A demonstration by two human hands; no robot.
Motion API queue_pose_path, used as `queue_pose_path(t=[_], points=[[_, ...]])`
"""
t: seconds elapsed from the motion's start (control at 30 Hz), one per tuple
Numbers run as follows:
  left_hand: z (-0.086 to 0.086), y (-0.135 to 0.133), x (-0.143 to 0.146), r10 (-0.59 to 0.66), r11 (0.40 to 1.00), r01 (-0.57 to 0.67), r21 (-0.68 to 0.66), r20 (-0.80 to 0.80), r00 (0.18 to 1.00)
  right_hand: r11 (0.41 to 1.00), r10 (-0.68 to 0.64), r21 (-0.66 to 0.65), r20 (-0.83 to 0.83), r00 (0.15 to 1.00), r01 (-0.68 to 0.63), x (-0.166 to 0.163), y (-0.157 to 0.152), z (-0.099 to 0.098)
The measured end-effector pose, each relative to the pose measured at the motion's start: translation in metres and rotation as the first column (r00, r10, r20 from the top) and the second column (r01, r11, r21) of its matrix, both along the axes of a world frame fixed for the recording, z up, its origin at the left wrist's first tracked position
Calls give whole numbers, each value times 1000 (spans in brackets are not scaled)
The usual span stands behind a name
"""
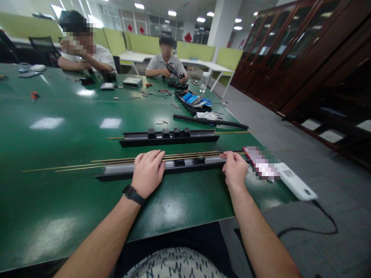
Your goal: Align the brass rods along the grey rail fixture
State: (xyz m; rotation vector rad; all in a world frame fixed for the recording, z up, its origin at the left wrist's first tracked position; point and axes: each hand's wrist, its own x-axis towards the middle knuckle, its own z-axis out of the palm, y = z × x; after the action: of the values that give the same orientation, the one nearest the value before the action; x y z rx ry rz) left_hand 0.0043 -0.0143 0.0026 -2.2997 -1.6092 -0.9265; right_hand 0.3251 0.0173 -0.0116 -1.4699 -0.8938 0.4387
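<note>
Several long, thin brass rods (77, 167) lie along a black channel-shaped rail (116, 176) in front of me. My left hand (148, 173), a dark watch on its wrist, is curled over the rods and the rail left of the middle. At the rail's right end, my right hand (235, 169) is closed, thumb and forefinger pinched on the rods. Between my hands, small black blocks (199, 158) sit in the rail. Behind it lies a second black rail (169, 141) with several black blocks and brass rods sticking out of both ends.
A phone (262, 164) and a white power strip (297, 182) lie at the table's right edge. Farther back are a black strip (211, 121), white gloves (208, 115) and a tool tray (181, 99). Two people (166, 61) sit across the green table (72, 143), one holding a drill.
</note>
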Motion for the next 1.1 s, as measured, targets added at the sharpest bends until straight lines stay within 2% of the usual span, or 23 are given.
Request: queue_pose_path(t=[0.1,0.37,0.63,0.87,1.1], points=[[1,0,1,1,1000,-1,-9,10,1000,999,-34,29,-64,997,36,-2,1,1],[1,0,1,4,1000,-4,-5,17,1000,999,6,49,-83,997,-2,-5,-1,3],[0,0,1,7,1000,-7,-6,6,1000,990,137,28,-46,990,-136,-10,-3,-2],[2,-1,2,5,1000,-4,-15,26,1000,949,314,5,-10,949,-314,-18,-11,4],[2,-1,2,9,1000,-8,-23,14,1000,943,333,15,-10,943,-332,-19,-13,5]])
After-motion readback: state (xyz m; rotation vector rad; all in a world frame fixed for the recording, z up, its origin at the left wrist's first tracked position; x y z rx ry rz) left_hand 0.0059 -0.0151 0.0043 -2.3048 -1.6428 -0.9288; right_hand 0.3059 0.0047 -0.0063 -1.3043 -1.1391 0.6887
